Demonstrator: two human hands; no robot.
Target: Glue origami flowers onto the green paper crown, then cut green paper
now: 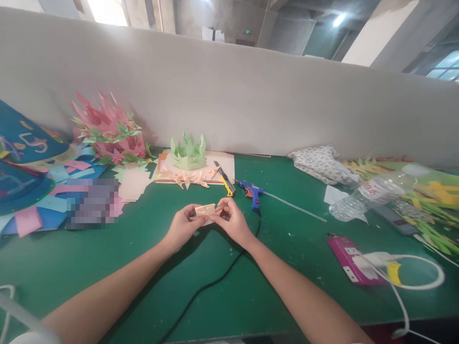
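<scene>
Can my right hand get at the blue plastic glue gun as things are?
Probably yes: nothing visible stands between your right hand and the blue plastic glue gun, though that hand is busy with the small folded cream paper.

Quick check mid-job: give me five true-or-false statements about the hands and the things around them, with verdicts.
1. The left hand and right hand both hold the folded cream paper. True.
2. The yellow knife lies to the left of the blue glue gun. True.
3. The right hand grips the glue gun. False: it lies on the green table.
4. The clear bottle stands upright. False: it lies on its side.
5. The light green crown sits on pale sheets. True.
</scene>
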